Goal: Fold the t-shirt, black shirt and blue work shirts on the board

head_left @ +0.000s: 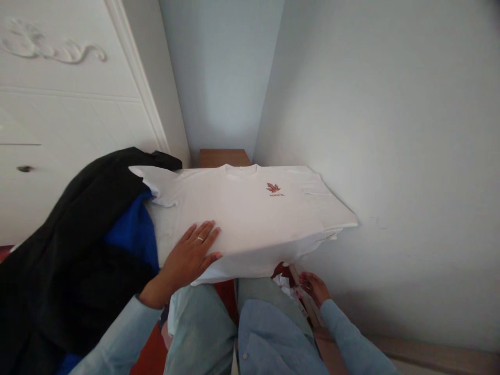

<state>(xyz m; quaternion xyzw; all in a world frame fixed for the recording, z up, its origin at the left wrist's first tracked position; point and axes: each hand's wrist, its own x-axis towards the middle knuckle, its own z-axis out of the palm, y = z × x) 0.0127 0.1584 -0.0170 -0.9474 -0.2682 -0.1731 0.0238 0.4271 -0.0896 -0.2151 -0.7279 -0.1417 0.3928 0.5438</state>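
Note:
A white T-shirt [238,208] lies spread out in front of me, its collar at the far edge and a red maple leaf print on the chest. Its lower part drapes over the near edge toward my legs. My left hand [193,252] rests flat on the shirt's left side, fingers stretched and a ring on one of them. Below the shirt's right side hangs my right hand [312,286], apart from the cloth, with its fingers loosely curled. Whether anything is in those fingers does not show clearly.
Black clothing [78,224] and blue cloth [135,226] are heaped at the left. A white cabinet [70,114] stands behind them. Grey walls [371,114] meet in the corner, near a brown wooden piece [224,157]. White scraps [282,283] lie low by my right hand.

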